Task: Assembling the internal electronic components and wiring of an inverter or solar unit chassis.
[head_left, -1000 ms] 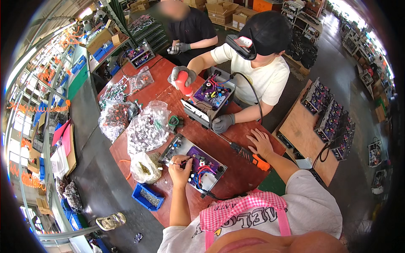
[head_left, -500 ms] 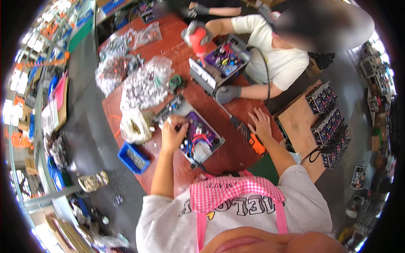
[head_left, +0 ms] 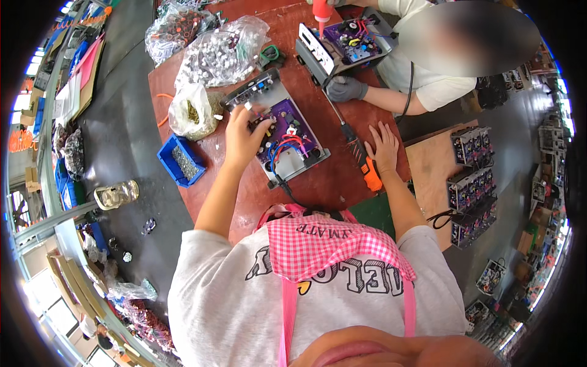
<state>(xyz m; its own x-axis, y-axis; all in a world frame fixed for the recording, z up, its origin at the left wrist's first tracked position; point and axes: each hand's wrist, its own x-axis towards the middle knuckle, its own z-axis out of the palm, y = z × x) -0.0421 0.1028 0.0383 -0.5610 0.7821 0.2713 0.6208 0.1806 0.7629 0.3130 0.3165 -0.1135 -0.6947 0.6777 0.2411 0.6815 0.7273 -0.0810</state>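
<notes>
In front of me a purple circuit board [head_left: 282, 122] sits in an open grey metal housing [head_left: 298, 164], with red and blue wires at its near end. My left hand [head_left: 244, 136] is over the board's left side, thumb and fingers curled together; what they hold, if anything, is too small to make out. Flat on the red table, fingers spread, lies my right hand [head_left: 384, 148], holding nothing. Right beside it is a black and orange electric screwdriver [head_left: 370, 176], its long shaft pointing away from me.
Left of the housing are a bag of small brass-coloured parts [head_left: 194, 113] and a blue bin of screws [head_left: 183, 164]. A larger bag of metal parts [head_left: 217, 52] lies behind. Opposite, a co-worker's gloved hand [head_left: 346, 89] steadies another unit [head_left: 351, 40]. Finished-looking boards [head_left: 471, 189] stand at right.
The whole view has shifted, so the table appears higher in the picture. My left hand stays over the board with its fingers curled; my right hand still rests beside the screwdriver.
</notes>
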